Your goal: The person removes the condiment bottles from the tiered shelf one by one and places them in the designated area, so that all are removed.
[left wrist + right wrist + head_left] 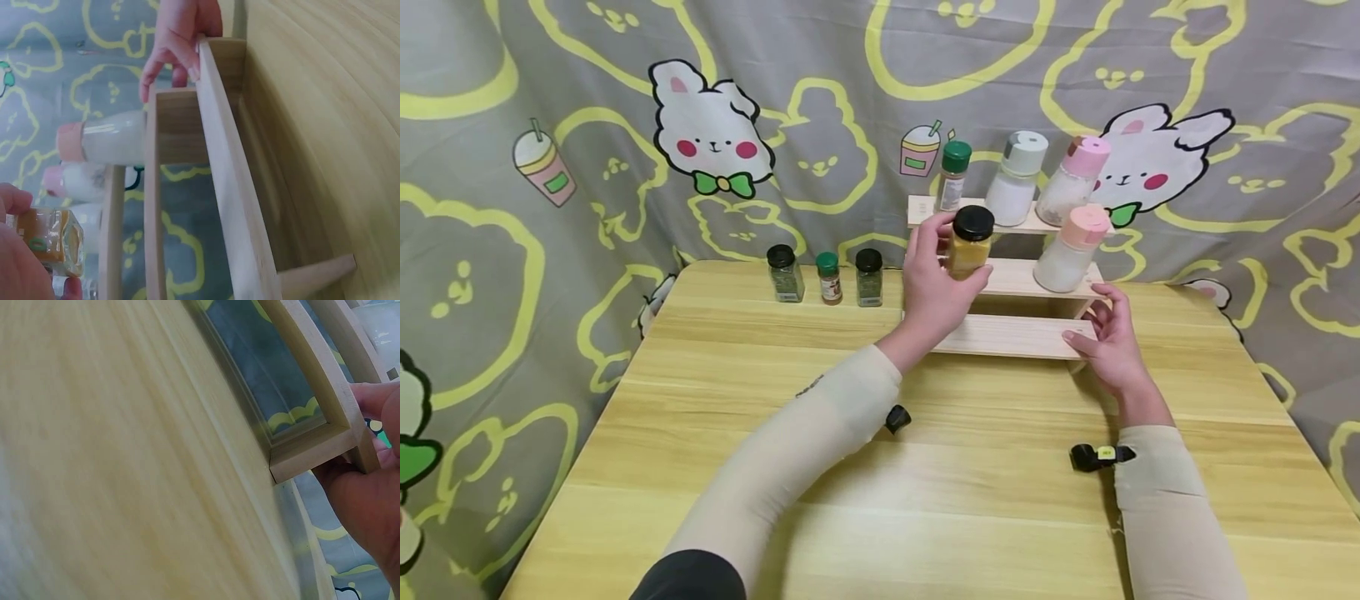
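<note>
My left hand (936, 279) grips a spice jar (972, 243) with a black lid and yellow contents, raised in front of the upper tiers of a wooden step rack (1015, 336). In the left wrist view the glass base of this jar shows beside my fingers. At the rack's right end, my right hand (1112, 346) holds the frame, its thumb on the lowest tier. A green-capped jar (952, 187), a shaker with a pale grey cap (1011, 196) and a pink-capped shaker (1067, 192) stand on the top tier. The middle tier bears a peach-capped shaker (1063, 262).
Left of the rack, two black-lidded jars (786, 279) (869, 283) and a small green-capped jar (830, 283) stand in a row on the wooden table (970, 517). A patterned curtain (820, 158) hangs close behind. Black wrist cameras (1093, 457) project beside the sleeves.
</note>
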The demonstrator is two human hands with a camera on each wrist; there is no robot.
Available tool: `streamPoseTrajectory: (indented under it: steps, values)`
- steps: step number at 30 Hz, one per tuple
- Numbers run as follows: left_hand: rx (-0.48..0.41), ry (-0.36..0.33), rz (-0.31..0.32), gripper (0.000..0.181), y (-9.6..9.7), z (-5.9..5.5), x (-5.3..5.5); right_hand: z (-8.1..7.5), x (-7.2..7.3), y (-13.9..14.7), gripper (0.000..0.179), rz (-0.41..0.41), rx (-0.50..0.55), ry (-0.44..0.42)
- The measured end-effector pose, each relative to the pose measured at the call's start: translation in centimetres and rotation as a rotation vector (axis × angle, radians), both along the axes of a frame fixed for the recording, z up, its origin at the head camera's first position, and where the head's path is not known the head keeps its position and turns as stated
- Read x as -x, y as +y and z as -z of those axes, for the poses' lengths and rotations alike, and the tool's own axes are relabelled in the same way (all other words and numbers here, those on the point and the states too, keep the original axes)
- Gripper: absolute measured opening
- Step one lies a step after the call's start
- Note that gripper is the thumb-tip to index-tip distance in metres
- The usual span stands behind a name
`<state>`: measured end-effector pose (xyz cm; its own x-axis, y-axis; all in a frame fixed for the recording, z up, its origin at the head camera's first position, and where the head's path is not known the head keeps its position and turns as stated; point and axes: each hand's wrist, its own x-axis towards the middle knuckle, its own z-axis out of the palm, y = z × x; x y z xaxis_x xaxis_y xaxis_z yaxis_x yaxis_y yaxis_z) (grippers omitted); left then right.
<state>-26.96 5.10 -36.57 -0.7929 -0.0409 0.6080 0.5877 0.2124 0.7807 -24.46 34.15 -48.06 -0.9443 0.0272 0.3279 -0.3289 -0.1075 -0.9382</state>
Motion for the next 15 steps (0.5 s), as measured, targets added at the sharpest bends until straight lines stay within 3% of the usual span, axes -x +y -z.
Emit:
streamPoseTrajectory:
  steps: [8,15]
  values:
    - [-0.032,0.003,-0.042,0.073,-2.6,0.1,-0.5,-0.1,-0.2,-0.1,0.084,0.001,-0.011,-0.005]
    - [-0.047,-0.015,-0.075,0.073,-4.8,1.0,-0.5,0.0,0.0,0.0,0.083,-0.01,-0.005,0.008]
